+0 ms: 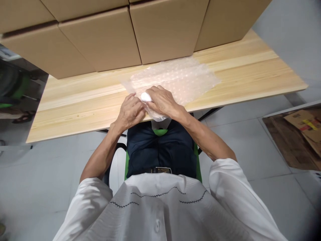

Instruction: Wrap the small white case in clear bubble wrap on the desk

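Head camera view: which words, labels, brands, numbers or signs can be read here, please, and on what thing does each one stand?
No text can be read.
Brown cardboard at far right: red and yellow marks, too blurred to read.
Belt buckle: any marks are too small to read.
Stacked boxes, bubble wrap and white object: no lettering shows.

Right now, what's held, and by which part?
Right hand grips a white object just behind its exposed end, the rest hidden. Left hand curls at the edge of the bubble wrap; its hold can't be told.
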The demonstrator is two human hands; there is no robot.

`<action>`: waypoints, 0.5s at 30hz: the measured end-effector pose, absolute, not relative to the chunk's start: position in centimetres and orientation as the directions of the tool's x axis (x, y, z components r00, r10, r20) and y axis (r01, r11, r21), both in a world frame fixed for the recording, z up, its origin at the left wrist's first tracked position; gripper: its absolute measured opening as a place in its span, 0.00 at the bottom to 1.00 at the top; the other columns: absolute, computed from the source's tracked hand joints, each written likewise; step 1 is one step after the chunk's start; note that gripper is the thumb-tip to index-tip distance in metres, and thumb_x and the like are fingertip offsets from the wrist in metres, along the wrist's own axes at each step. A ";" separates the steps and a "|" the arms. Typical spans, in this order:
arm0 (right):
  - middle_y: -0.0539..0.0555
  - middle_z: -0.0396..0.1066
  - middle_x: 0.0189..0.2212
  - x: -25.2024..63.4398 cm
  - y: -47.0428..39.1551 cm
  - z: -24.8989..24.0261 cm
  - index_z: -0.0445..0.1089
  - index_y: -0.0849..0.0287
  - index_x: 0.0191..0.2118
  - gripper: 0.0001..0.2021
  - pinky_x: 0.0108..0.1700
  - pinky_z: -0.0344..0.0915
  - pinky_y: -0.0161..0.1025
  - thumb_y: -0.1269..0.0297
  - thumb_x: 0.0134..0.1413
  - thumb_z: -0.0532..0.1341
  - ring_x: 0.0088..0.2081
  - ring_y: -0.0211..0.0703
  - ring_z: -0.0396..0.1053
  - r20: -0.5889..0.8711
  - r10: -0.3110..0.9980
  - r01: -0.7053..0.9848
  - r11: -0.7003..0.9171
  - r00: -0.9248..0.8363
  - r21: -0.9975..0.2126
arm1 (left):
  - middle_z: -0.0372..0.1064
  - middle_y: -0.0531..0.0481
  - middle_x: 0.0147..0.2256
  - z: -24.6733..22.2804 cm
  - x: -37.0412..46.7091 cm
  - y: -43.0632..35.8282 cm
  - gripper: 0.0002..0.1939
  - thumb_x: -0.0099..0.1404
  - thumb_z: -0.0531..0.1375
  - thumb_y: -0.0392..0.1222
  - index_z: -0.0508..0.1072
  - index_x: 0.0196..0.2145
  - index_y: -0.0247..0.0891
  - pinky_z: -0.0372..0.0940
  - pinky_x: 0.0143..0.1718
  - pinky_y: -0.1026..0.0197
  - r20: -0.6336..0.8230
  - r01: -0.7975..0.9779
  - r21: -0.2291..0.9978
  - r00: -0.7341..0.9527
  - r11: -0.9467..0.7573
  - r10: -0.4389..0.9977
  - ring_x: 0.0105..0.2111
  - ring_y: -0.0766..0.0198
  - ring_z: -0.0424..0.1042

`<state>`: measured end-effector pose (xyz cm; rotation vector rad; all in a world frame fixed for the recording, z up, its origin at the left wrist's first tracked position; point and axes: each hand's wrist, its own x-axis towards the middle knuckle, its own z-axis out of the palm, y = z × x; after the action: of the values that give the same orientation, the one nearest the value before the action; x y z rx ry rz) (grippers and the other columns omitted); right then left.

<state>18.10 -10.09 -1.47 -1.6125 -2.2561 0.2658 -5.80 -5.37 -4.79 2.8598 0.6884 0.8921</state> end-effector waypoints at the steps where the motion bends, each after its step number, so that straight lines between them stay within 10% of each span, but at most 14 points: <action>1: 0.71 0.80 0.67 18.2 -9.9 -1.8 0.77 0.61 0.64 0.14 0.68 0.71 0.59 0.63 0.82 0.63 0.67 0.69 0.73 0.187 0.936 0.865 0.348 -0.298 -0.362 | 0.77 0.47 0.38 -4.7 -5.8 -5.5 0.10 0.81 0.57 0.46 0.77 0.42 0.48 0.75 0.69 0.32 0.526 0.387 0.201 0.732 -0.900 0.433 0.42 0.50 0.78; 6: 0.65 0.83 0.63 19.7 -10.6 -3.5 0.78 0.56 0.62 0.13 0.69 0.69 0.59 0.57 0.82 0.64 0.64 0.67 0.73 0.302 0.908 0.802 0.403 -0.290 -0.441 | 0.76 0.43 0.38 -4.0 -5.4 -5.9 0.12 0.81 0.56 0.42 0.77 0.39 0.46 0.74 0.45 0.46 0.455 0.419 0.300 0.727 -0.857 0.514 0.39 0.50 0.75; 15: 0.67 0.82 0.67 21.7 -14.7 -4.5 0.76 0.59 0.74 0.25 0.71 0.68 0.63 0.57 0.84 0.57 0.64 0.69 0.73 0.322 0.896 0.748 0.435 -0.305 -0.501 | 0.72 0.44 0.34 -3.9 -4.8 -6.2 0.18 0.86 0.56 0.49 0.71 0.35 0.46 0.70 0.44 0.44 0.449 0.448 0.301 0.712 -0.842 0.540 0.38 0.49 0.71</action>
<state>21.67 -14.68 -4.48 -1.3783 -2.1323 0.3463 -4.76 -6.23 -3.92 2.7471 0.7991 0.8001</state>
